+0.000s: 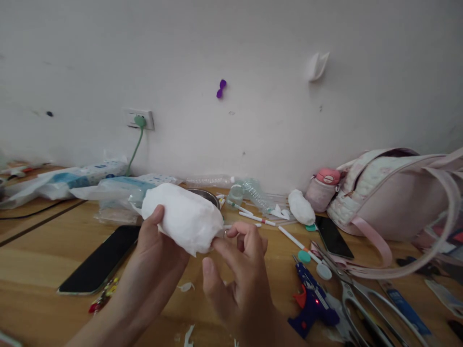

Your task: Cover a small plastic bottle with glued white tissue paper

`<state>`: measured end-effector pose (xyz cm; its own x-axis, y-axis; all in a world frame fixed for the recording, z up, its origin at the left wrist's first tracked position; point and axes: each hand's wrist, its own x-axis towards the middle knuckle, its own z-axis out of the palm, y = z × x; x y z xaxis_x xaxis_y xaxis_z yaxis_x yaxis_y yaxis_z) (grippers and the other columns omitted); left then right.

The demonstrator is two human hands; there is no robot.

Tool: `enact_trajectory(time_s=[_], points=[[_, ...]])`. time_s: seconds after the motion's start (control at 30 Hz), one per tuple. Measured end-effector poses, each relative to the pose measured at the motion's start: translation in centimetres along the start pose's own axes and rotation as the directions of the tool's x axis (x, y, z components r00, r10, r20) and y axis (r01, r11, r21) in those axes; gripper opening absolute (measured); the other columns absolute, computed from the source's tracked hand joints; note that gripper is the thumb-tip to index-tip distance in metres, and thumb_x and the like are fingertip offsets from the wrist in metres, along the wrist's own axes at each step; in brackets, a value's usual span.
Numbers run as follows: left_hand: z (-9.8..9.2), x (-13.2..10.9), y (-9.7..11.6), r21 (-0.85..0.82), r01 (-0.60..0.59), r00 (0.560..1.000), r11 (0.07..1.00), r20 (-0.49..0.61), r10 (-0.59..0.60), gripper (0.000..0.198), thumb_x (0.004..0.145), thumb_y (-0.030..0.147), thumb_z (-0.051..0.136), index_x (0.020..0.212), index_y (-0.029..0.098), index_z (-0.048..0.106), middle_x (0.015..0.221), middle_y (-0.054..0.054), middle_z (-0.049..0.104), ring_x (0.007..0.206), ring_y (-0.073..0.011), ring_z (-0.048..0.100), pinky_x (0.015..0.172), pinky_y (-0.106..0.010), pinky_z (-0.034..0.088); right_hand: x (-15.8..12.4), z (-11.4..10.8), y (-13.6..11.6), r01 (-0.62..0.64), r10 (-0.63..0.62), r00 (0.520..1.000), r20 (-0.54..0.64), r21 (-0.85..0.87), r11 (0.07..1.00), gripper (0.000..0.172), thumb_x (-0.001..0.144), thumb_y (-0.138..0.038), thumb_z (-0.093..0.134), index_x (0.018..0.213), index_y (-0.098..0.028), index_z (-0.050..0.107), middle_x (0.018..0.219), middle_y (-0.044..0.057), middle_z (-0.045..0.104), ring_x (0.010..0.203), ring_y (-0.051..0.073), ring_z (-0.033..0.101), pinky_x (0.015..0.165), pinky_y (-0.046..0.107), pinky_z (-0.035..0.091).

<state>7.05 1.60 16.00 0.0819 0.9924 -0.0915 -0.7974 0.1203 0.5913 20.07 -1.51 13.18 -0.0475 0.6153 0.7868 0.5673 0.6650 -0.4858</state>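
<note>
A white paper-wrapped bundle (183,218), plump and rounded, lies tilted across my left hand (154,258). The thumb presses its near side, and the other fingers are hidden beneath it. My right hand (240,270) touches the bundle's right end with the index finger, while its thumb stands apart and the other fingers bend loosely. What is inside the wrapping cannot be seen. Small torn white scraps (186,287) lie on the wooden table below. Farther right sits a similar white wrapped bundle (301,207).
On the right are a blue glue gun (314,303) with a red light, large scissors (347,284), a phone (333,236) and a pink bag (390,197). White sticks (256,219) and clear plastic bottles (210,180) lie at the back. A black phone (101,260) is left, near tissue packs (123,185).
</note>
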Motion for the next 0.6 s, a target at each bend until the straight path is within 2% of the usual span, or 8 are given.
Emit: enact_trajectory(time_s=[0.1, 0.2, 0.33, 0.43, 0.6], points=[[0.0, 0.1, 0.0, 0.022, 0.037, 0.999, 0.999, -0.006, -0.036, 0.050, 0.092, 0.046, 0.051, 0.136, 0.025, 0.047, 0.122, -0.002, 0.067, 0.114, -0.0235, 0.060, 0.097, -0.030, 0.045, 0.2, -0.5, 0.1, 0.041, -0.034, 0.997, 0.071, -0.102, 0.994, 0.028, 0.085, -0.020, 0.049, 0.110, -0.020, 0.061, 0.101, 0.006, 0.043, 0.100, 0.021, 0.046, 0.084, 0.041, 0.033], [0.1, 0.3, 0.0, 0.031, 0.063, 0.998, 0.998, -0.015, -0.062, 0.047, 0.094, 0.045, 0.049, 0.136, 0.025, 0.047, 0.121, -0.002, 0.068, 0.113, -0.0217, 0.061, 0.091, -0.026, 0.048, 0.5, -0.8, 0.3, 0.089, -0.069, 0.991, 0.112, -0.182, 0.979, 0.025, 0.089, -0.027, 0.045, 0.103, -0.017, 0.062, 0.097, 0.006, 0.044, 0.097, 0.022, 0.046, 0.080, 0.039, 0.029], [-0.1, 0.9, -0.1, 0.029, 0.086, 0.996, 0.996, -0.034, -0.085, 0.047, 0.095, 0.045, 0.043, 0.133, 0.019, 0.050, 0.116, -0.007, 0.070, 0.108, -0.0230, 0.064, 0.080, -0.027, 0.054, 0.9, -1.3, 0.8, 0.210, -0.202, 0.978, 0.059, -0.264, 0.941, 0.034, 0.095, -0.037, 0.036, 0.099, -0.014, 0.061, 0.098, 0.006, 0.044, 0.093, 0.020, 0.048, 0.079, 0.036, 0.027], [-0.4, 1.5, 0.0, 0.033, 0.115, 0.992, 0.993, -0.056, -0.113, 0.044, 0.098, 0.044, 0.034, 0.128, 0.018, 0.054, 0.113, -0.009, 0.072, 0.098, -0.0233, 0.069, 0.071, -0.029, 0.057, 1.1, -1.8, 1.2, 0.260, -0.270, 0.963, 0.006, -0.292, 0.920, 0.034, 0.096, -0.034, 0.035, 0.103, -0.013, 0.061, 0.099, 0.006, 0.043, 0.092, 0.018, 0.048, 0.077, 0.036, 0.028], [-0.5, 1.8, 0.1, 0.051, 0.150, 0.986, 0.987, -0.079, -0.146, 0.042, 0.100, 0.039, 0.029, 0.117, 0.019, 0.062, 0.109, -0.008, 0.073, 0.085, -0.0204, 0.072, 0.065, -0.029, 0.058, 1.1, -2.0, 1.6, 0.184, -0.203, 0.978, -0.049, -0.261, 0.948, 0.030, 0.093, -0.024, 0.037, 0.109, -0.015, 0.061, 0.105, 0.006, 0.042, 0.094, 0.017, 0.047, 0.080, 0.036, 0.031]])
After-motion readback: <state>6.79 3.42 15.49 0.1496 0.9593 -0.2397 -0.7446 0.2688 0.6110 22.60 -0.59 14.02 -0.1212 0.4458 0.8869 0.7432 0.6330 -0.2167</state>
